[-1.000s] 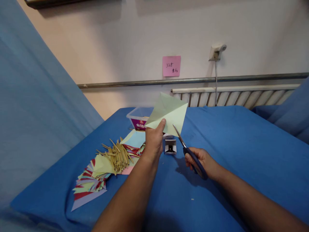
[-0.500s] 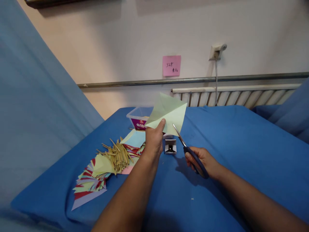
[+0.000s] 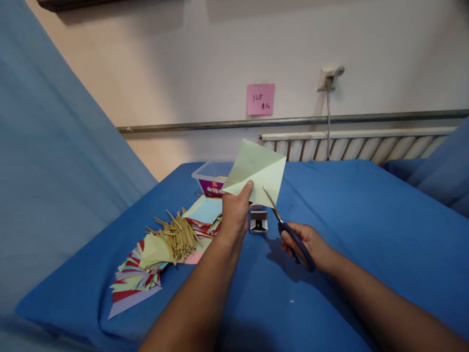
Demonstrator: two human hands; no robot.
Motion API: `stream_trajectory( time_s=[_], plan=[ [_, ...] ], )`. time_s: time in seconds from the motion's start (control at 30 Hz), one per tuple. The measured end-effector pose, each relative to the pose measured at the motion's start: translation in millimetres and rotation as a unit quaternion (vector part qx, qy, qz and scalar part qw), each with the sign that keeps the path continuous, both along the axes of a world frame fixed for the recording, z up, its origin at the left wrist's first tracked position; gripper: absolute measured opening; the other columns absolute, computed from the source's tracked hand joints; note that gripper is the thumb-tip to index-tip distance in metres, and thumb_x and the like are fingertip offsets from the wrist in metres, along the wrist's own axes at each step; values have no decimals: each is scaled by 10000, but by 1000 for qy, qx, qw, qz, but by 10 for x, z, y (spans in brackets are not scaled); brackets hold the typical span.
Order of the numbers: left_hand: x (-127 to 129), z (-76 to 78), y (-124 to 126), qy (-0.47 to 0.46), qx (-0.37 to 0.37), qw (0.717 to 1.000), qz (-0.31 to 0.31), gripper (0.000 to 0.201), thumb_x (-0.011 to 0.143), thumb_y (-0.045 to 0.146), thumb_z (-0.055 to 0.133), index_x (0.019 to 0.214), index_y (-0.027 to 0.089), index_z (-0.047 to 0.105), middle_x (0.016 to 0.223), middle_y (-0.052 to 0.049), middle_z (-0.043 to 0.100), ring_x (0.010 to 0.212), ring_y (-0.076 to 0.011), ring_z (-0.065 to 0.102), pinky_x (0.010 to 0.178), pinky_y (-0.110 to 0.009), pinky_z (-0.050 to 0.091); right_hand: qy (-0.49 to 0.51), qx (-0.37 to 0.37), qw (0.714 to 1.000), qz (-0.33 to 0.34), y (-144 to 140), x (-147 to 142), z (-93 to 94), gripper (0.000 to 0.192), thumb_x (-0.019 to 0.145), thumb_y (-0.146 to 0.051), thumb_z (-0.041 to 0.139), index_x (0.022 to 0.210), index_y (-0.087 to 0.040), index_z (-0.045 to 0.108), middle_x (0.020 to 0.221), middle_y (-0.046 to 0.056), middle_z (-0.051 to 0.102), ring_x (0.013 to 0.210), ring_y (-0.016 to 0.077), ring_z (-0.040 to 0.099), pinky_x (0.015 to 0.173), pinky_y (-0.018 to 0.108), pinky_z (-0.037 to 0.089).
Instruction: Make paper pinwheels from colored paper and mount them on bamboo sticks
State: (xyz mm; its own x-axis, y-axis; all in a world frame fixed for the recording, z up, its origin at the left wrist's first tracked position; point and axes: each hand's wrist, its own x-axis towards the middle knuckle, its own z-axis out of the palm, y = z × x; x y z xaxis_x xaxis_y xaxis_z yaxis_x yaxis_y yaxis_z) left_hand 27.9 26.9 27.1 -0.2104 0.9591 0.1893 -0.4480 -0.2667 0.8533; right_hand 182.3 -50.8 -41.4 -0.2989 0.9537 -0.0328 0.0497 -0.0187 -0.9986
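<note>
My left hand [image 3: 236, 208] grips a pale green square of paper [image 3: 262, 164] by its lower left part, thumb on top. A diagonal crease runs across the sheet, which is held up above the table. In my right hand [image 3: 306, 242] is a pair of scissors [image 3: 298, 248] with dark blue handles. The blades point up and left, and their tips lie over the lower part of the paper, near my left thumb. Whether the paper sits between the blades I cannot tell. Below the sheet stands a small open white box [image 3: 259, 223] with something dark and shiny inside.
Left of my arm lie a heap of thin sticks [image 3: 180, 239], a fan of coloured paper pieces [image 3: 137, 278] and a stack of sheets [image 3: 205, 210]. A clear plastic tub [image 3: 210, 181] stands behind them. Blue cloth [image 3: 348, 210] covers the table; blue curtains [image 3: 66, 171] hang left and right.
The paper and my left hand have shifted slightly to the right. The scissors are nearly where they were, their blades still at the sheet's lower part.
</note>
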Motion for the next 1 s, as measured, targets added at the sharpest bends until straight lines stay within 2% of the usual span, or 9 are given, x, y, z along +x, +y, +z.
stream_trajectory(
  time_s=[0.33, 0.7, 1.0],
  plan=[
    [-9, -8, 8, 5, 1, 1000, -1, 449, 643, 253, 797, 1059, 134, 678, 1098, -134, 706, 1005, -250, 670, 946, -408, 494, -28, -17, 999, -8, -12, -8, 93, 511, 750, -685, 580, 689, -181, 520, 584, -9, 550, 458, 88, 474, 433, 226, 367],
    [10, -35, 22, 0, 0, 1000, -9, 438, 634, 241, 796, 1047, 142, 688, 1102, -127, 706, 1048, -266, 657, 967, -420, 483, 17, -18, 1000, -7, -10, -20, 22, 463, 748, -634, 624, 704, -184, 526, 609, -11, 562, 480, 88, 482, 440, 217, 375],
    [17, -37, 9, 5, 2, 1000, -12, 452, 644, 240, 792, 1070, 144, 675, 1119, -123, 701, 1093, -260, 636, 989, -399, 468, 11, -12, 1000, -9, -5, -16, 28, 470, 752, -638, 618, 694, -180, 531, 606, -5, 565, 481, 90, 480, 448, 228, 374]
  ],
)
